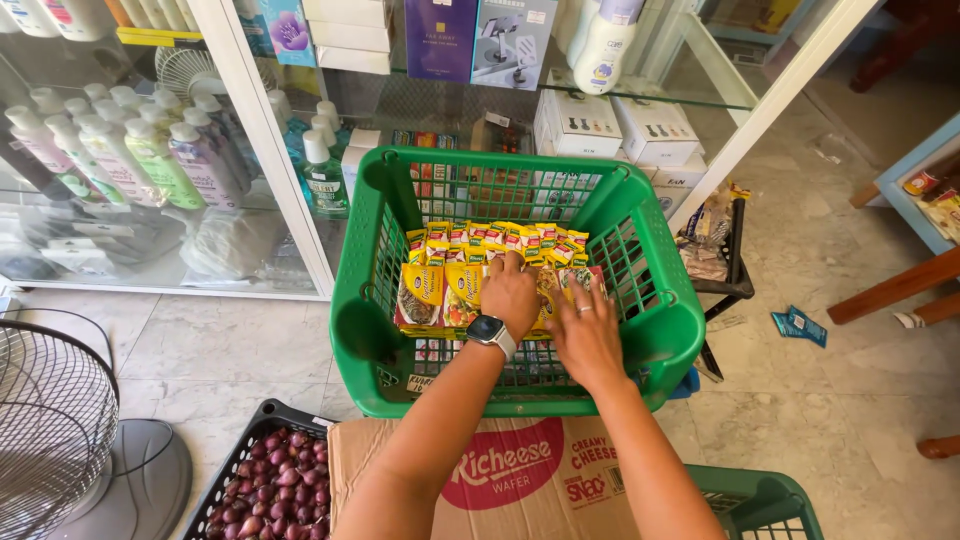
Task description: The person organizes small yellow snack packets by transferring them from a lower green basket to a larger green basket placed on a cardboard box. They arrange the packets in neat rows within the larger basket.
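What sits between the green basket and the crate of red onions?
In the head view, only bare marble floor lies between the green basket and the onion crate; the cardboard box sits beside that stretch.

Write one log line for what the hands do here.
left hand: on yellow sachets | right hand: flat on sachets | holder: green basket

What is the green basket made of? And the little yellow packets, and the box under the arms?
The green basket looks like moulded plastic: smooth, slightly shiny, with open lattice walls. The yellow packets seem to be glossy printed film, since light glints off them. The box looks like matte brown cardboard with printed colour.
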